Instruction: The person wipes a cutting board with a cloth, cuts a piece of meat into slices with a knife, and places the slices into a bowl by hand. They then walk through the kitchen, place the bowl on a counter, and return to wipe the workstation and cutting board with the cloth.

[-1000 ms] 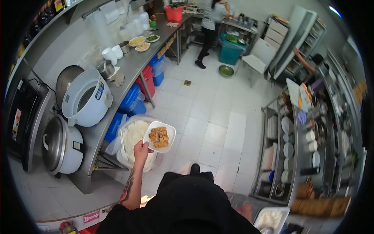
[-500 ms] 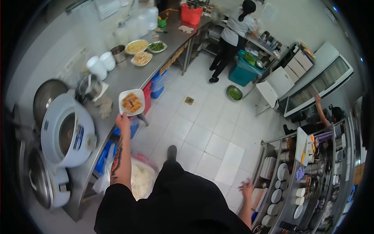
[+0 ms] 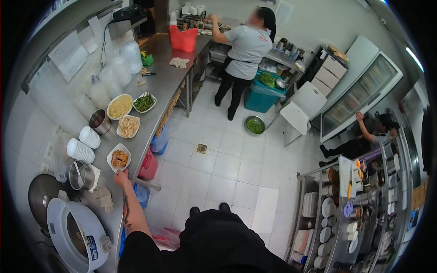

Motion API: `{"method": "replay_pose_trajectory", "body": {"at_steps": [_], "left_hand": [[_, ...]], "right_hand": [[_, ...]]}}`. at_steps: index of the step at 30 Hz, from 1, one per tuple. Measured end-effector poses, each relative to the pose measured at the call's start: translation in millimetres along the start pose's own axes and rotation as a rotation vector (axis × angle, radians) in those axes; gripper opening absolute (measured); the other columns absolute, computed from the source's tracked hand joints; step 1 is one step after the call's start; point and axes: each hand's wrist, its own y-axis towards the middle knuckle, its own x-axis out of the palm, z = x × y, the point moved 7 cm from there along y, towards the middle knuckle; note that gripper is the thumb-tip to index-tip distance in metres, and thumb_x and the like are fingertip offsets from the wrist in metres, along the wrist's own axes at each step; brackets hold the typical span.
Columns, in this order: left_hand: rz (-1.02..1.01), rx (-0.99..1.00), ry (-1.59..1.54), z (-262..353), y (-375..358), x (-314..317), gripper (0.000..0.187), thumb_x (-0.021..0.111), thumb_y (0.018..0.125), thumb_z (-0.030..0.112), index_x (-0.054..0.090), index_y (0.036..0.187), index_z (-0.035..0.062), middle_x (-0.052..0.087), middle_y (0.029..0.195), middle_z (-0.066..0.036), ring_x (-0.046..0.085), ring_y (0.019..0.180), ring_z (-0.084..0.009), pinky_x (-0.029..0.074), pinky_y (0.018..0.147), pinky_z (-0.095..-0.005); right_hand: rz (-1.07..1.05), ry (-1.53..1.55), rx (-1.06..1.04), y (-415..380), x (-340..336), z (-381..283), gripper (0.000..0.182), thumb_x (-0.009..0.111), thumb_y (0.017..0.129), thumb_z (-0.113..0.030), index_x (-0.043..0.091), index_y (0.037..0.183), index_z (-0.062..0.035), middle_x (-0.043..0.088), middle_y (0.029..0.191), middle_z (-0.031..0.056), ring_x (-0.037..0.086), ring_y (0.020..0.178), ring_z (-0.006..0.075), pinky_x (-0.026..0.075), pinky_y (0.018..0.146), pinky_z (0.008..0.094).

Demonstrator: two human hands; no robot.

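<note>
My left hand (image 3: 121,177) grips the near rim of a white bowl (image 3: 112,166), its fingers pinched there. Orange-brown pieces of food (image 3: 119,158) fill the bowl's middle. It sits at the steel counter (image 3: 151,123), near the front edge. Just beyond it is a white bowl of pale chunks (image 3: 128,126), beside a dish of yellowish shreds (image 3: 119,106) and a bowl of green vegetables (image 3: 144,102). Stacked white cups (image 3: 81,151) and a metal pot with a spoon (image 3: 81,175) stand to its left. My right hand is out of view.
A rice-cooker-like tub (image 3: 75,234) and a cloth glove (image 3: 104,199) occupy the near counter. One person (image 3: 246,50) stands at the back counter; another (image 3: 364,141) is low by the glass-door fridge (image 3: 359,88). A metal basin of greens (image 3: 255,124) lies on the floor. Shelves (image 3: 339,218) run along the right.
My left hand has brought the bowl from above the floor side over to the counter. My right hand has left the view. The person at the back has turned and reached left.
</note>
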Motion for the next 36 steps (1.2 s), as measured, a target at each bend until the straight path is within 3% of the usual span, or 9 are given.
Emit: {"method": "replay_pose_trajectory", "body": {"at_steps": [5, 7, 13, 14, 15, 16, 20, 28, 36], "left_hand": [[-0.159, -0.07, -0.142, -8, -6, -11, 0.045, 0.057, 0.11, 0.029, 0.054, 0.131, -0.0104, 0.069, 0.118, -0.024, 0.073, 0.107, -0.0359, 0.064, 0.091, -0.0479], [-0.233, -0.143, -0.15, 1, -56, -18, 0.056, 0.058, 0.11, 0.041, 0.049, 0.141, -0.0048, 0.068, 0.124, -0.022, 0.07, 0.117, -0.0334, 0.06, 0.096, -0.0466], [-0.371, 0.11, 0.509, -6, -288, -137, 0.041, 0.064, 0.109, 0.034, 0.064, 0.135, 0.0037, 0.068, 0.109, -0.003, 0.062, 0.094, -0.0135, 0.055, 0.079, -0.0328], [-0.354, 0.126, 0.506, -31, -320, -175, 0.036, 0.065, 0.108, 0.027, 0.064, 0.134, 0.0011, 0.067, 0.106, -0.003, 0.061, 0.094, -0.0129, 0.054, 0.082, -0.0305], [-0.372, 0.177, 0.665, -47, -362, -215, 0.035, 0.064, 0.108, 0.024, 0.064, 0.133, -0.0008, 0.068, 0.108, -0.004, 0.062, 0.095, -0.0137, 0.053, 0.084, -0.0297], [-0.33, 0.325, 0.597, -52, -410, -245, 0.036, 0.065, 0.107, 0.022, 0.064, 0.134, -0.0013, 0.07, 0.11, -0.006, 0.063, 0.1, -0.0141, 0.053, 0.085, -0.0309], [0.142, -0.1, 0.677, -125, -582, -422, 0.042, 0.067, 0.104, 0.02, 0.062, 0.138, -0.0044, 0.074, 0.104, -0.014, 0.073, 0.076, -0.0206, 0.06, 0.068, -0.0337], [0.812, -0.177, 0.403, -238, -889, -565, 0.039, 0.067, 0.1, 0.016, 0.066, 0.132, -0.0073, 0.073, 0.122, -0.022, 0.075, 0.104, -0.0283, 0.062, 0.087, -0.0353], [1.135, -0.118, 0.481, -207, -1048, -600, 0.04, 0.07, 0.098, 0.019, 0.069, 0.135, 0.0035, 0.069, 0.125, -0.024, 0.072, 0.106, -0.0361, 0.064, 0.084, -0.0401]], "right_hand": [[-0.028, -0.22, -0.229, 52, -131, -146, 0.063, 0.063, 0.104, -0.017, 0.033, 0.157, -0.0039, 0.07, 0.109, 0.0219, 0.077, 0.081, 0.0387, 0.065, 0.063, 0.0551], [-0.04, 0.156, -0.067, 70, -182, -229, 0.056, 0.063, 0.106, -0.021, 0.038, 0.154, -0.0077, 0.07, 0.112, 0.0209, 0.078, 0.083, 0.0382, 0.066, 0.067, 0.0526], [0.01, -0.653, -0.089, 235, -292, -477, 0.031, 0.049, 0.107, -0.025, 0.067, 0.101, -0.0002, 0.081, 0.093, 0.015, 0.08, 0.077, 0.0276, 0.065, 0.064, 0.0456], [0.028, -0.783, -0.112, 260, -298, -530, 0.033, 0.05, 0.105, -0.026, 0.069, 0.103, 0.0005, 0.08, 0.088, 0.015, 0.078, 0.069, 0.0268, 0.064, 0.061, 0.045], [0.024, -0.868, -0.239, 250, -295, -589, 0.041, 0.045, 0.112, -0.035, 0.057, 0.136, -0.003, 0.077, 0.113, 0.0222, 0.079, 0.097, 0.0365, 0.065, 0.072, 0.0519], [0.119, -0.923, -0.408, 227, -287, -649, 0.04, 0.053, 0.108, -0.027, 0.06, 0.135, 0.0016, 0.078, 0.106, 0.0229, 0.08, 0.085, 0.032, 0.065, 0.064, 0.0463], [0.202, -0.48, -0.875, 156, -208, -792, 0.05, 0.069, 0.093, -0.011, 0.059, 0.14, -0.0002, 0.076, 0.098, 0.0209, 0.078, 0.078, 0.0302, 0.062, 0.06, 0.0425], [-0.51, -0.844, -0.949, 34, 93, -711, 0.054, 0.073, 0.091, -0.007, 0.054, 0.142, -0.0046, 0.072, 0.095, 0.0146, 0.073, 0.069, 0.025, 0.058, 0.053, 0.0416], [-0.535, -1.814, -0.601, -25, 218, -476, 0.077, 0.084, 0.09, -0.013, 0.045, 0.156, -0.0029, 0.074, 0.111, 0.0183, 0.077, 0.083, 0.032, 0.063, 0.073, 0.0514]]}}
